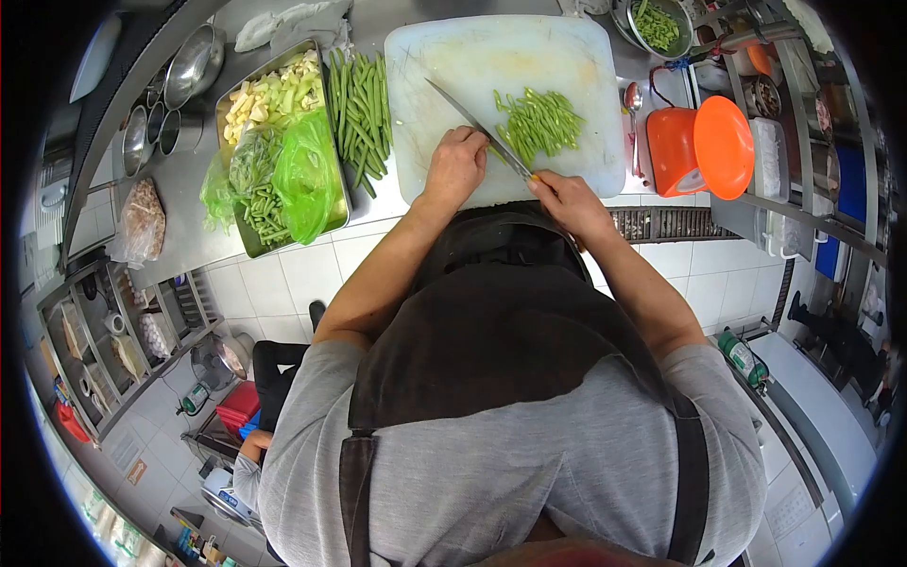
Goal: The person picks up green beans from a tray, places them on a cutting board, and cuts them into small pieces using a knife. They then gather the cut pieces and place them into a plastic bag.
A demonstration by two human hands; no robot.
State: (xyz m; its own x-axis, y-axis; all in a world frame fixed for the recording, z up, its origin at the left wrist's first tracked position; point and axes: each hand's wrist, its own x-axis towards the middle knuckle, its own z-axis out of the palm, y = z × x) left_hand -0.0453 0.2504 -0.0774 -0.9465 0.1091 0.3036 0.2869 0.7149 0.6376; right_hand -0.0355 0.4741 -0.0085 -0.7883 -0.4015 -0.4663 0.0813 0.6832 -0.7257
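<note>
My right hand is closed round the handle of a kitchen knife, whose long blade points to the far left across a white cutting board. Beside the blade, my left hand is curled with its fingertips down on the board. A bit of green bean shows at those fingertips, mostly hidden by the fingers and the blade. On the blade's right side lies a pile of sliced green beans. Whole green beans lie in a bunch left of the board.
A metal tray at left holds pale cut vegetables and green plastic bags. A spoon, an orange container and an orange lid are at right. A bowl of cut beans stands behind. Another person's arm shows at lower left.
</note>
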